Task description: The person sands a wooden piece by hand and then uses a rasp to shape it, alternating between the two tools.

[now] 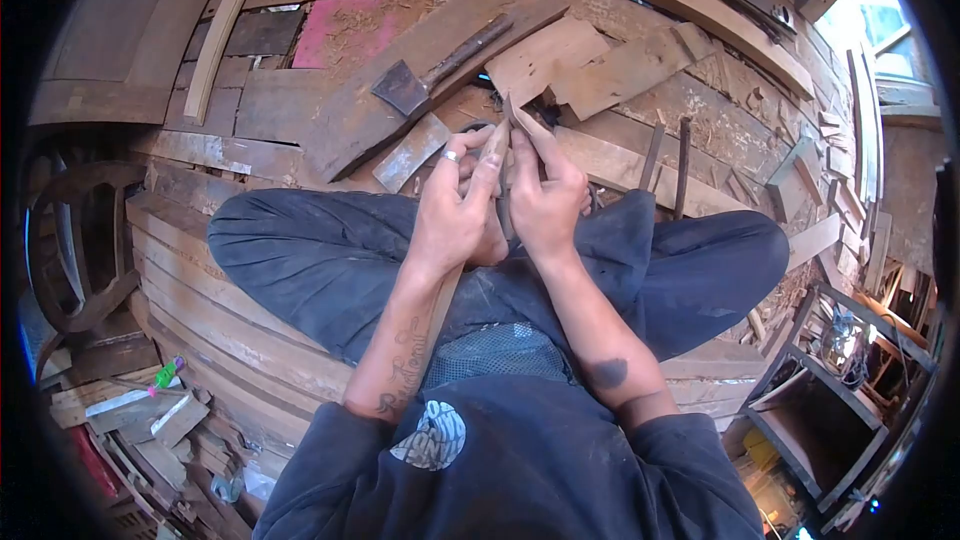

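My left hand [455, 205], with a ring on one finger, is closed round a long narrow wooden strip [443, 315]. The strip runs back along the inside of my left forearm, and its upper end rises between my two hands. Close beside it, my right hand [545, 202] is closed, thumb and fingers pinched at a thin, dark, pointed piece [513, 112]; its kind I cannot tell. Both hands are above my crossed legs, fingertips near each other. Just beyond them, an axe [402, 88] with a dark handle lies on a thick plank [345, 125].
Loose boards [630, 70] and shavings cover the floor ahead. Two slim dark bars [683, 165] stand out by my right knee. Offcuts [170, 430] pile at lower left, near a carved wooden frame [75, 240]. An open box-like frame [820, 420] stands at lower right.
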Demonstrator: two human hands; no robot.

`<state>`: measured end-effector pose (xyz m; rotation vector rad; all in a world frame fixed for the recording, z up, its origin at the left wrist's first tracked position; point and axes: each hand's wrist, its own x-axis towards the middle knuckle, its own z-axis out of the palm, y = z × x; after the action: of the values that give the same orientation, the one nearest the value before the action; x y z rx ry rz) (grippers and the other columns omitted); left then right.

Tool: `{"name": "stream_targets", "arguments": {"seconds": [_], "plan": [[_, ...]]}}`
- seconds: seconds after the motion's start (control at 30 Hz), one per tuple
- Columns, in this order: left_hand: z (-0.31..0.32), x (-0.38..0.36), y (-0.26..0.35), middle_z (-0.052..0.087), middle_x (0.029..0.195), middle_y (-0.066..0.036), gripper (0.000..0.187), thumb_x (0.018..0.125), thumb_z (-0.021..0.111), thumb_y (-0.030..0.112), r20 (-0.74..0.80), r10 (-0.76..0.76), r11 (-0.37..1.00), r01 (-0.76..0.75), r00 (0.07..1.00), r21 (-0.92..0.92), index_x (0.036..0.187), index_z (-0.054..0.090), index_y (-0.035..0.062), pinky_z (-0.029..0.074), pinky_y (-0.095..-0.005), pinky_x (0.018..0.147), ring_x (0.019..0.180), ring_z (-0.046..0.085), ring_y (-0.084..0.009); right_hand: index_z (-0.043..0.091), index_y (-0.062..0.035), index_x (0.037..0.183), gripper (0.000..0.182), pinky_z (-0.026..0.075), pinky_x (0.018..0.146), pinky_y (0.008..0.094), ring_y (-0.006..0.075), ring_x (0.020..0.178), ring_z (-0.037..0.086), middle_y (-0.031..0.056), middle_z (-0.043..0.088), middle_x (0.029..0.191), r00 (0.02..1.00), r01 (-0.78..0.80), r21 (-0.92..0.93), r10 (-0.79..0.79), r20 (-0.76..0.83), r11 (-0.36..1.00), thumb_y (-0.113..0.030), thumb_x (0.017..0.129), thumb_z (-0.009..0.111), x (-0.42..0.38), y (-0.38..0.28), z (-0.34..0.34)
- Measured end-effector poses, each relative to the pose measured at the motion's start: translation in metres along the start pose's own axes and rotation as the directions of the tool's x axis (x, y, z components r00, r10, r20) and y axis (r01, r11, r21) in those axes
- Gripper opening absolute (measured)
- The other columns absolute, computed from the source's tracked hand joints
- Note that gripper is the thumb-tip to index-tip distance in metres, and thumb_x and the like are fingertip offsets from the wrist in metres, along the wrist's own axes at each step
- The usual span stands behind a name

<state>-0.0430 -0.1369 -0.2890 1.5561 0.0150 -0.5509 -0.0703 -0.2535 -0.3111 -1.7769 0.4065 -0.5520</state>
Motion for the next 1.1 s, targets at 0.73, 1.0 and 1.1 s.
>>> {"name": "stream_targets", "arguments": {"seconds": [0.73,1.0,1.1], "plan": [[0.005,0.003,0.004,0.063,0.074,-0.002,0.029,0.109,0.055,0.022,0.020,-0.013,0.998,0.012,1.000,0.054,0.130,0.059,0.0032,0.045,-0.0237,0.060,0.064,0.054,-0.0053,0.072,0.0030,0.124,0.032,0.055,0.098,0.0343,0.0262,0.115,0.072,0.0188,0.076,0.118,0.995,-0.092,0.149,0.097,-0.029,0.985,0.009,0.095,0.060,0.012,0.006,-0.003],[0.005,0.006,0.012,0.064,0.082,-0.001,0.030,0.110,0.052,0.020,0.050,-0.027,0.996,0.022,0.998,0.092,0.131,0.058,-0.0012,0.046,-0.0229,0.064,0.072,0.058,-0.0059,0.073,0.0000,0.123,0.036,0.056,0.092,0.0364,0.0286,0.106,0.074,0.0192,0.075,0.114,0.999,0.006,-0.007,-0.006,-0.032,1.000,0.012,0.092,0.060,0.011,0.003,-0.005],[0.000,0.014,0.007,0.064,0.079,-0.001,0.029,0.111,0.051,0.020,0.016,0.063,0.998,-0.063,0.998,-0.018,0.131,0.057,-0.0008,0.046,-0.0230,0.059,0.065,0.057,-0.0060,0.072,0.0004,0.122,0.032,0.056,0.090,0.0352,0.0281,0.104,0.074,0.0186,0.076,0.113,0.992,0.128,0.012,-0.127,-0.015,0.992,0.007,0.095,0.060,-0.006,0.003,-0.003]]}}
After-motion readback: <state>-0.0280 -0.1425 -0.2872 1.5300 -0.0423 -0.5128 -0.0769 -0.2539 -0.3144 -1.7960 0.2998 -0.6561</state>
